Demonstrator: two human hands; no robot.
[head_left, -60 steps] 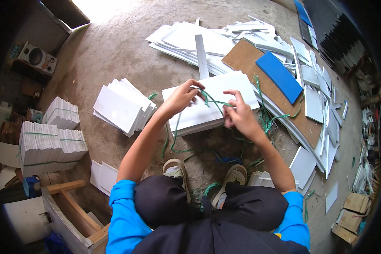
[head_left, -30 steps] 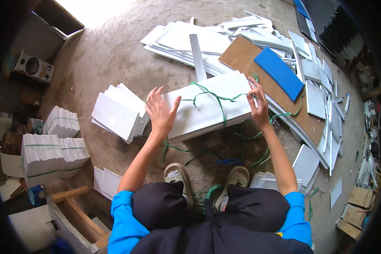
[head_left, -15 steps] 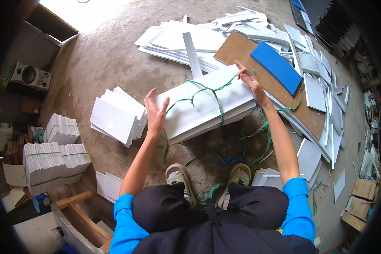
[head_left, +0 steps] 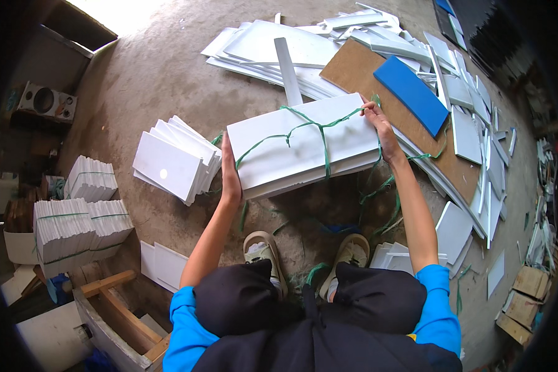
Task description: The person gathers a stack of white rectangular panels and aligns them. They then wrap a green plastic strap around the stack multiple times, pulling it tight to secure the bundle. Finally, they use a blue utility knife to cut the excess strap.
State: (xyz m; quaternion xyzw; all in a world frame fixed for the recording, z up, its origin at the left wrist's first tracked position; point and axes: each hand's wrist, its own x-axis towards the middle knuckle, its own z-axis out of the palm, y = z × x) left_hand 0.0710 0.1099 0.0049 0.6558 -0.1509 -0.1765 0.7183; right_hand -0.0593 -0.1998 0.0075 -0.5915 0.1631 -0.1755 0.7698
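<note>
A stack of white boards (head_left: pixel 304 139), crossed by green twine (head_left: pixel 321 126) with a knot on top, is held at a slight tilt in front of my feet. My left hand (head_left: pixel 230 177) presses along its left end, fingers straight up the side and partly hidden. At the far right corner, my right hand (head_left: pixel 381 129) grips the other end with bent fingers near the twine. Loose ends of twine trail below the stack on the right. Just left of my left hand, a fanned pile of loose white boards (head_left: pixel 170 158) rests on the floor.
Ahead lie large white panels (head_left: pixel 279 46), a brown board (head_left: pixel 353 65), a blue board (head_left: pixel 410 96) and many offcuts. Tied bundles (head_left: pixel 65 229) stand at the left beside a wooden frame (head_left: pixel 121 316). More white pieces (head_left: pixel 394 257) lie by my right foot.
My hands have closed in on the two ends of the tied stack. The left palm now lies against its side, and the stack has turned and tilted slightly.
</note>
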